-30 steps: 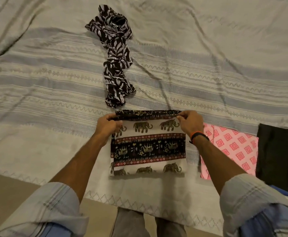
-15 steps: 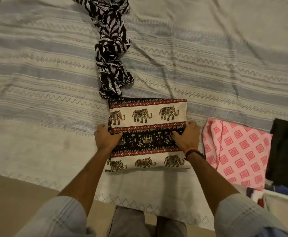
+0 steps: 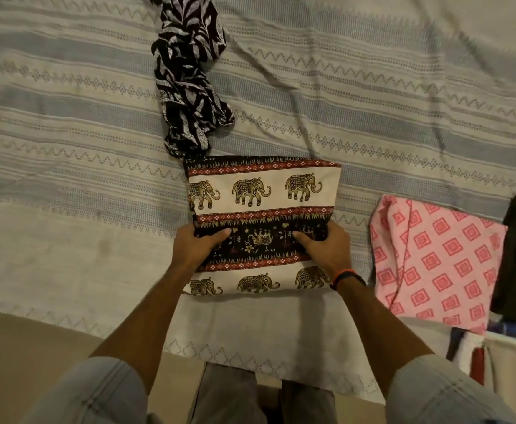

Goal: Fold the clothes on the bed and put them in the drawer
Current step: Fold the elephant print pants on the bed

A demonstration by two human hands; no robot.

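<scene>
The bed (image 3: pixel 67 117) carries all items under a striped cover. The leaf-print garment (image 3: pixel 189 87) lies crumpled and unfolded at the far side, touching the elephant cloth (image 3: pixel 259 191). The pink garment (image 3: pixel 434 258) lies folded at right, apparently staged for the drawer, which is not in view. The elephant cloth lies folded at the near edge. The left hand (image 3: pixel 195 243) and right hand (image 3: pixel 327 249) grip its side edges, thumbs on top, probably to lift it.

Both hands' thumbs now hooked over elephant-print cloth (image 3: pixel 259 191), fingers (image 3: pixel 189 234) tucked beneath its sides
</scene>
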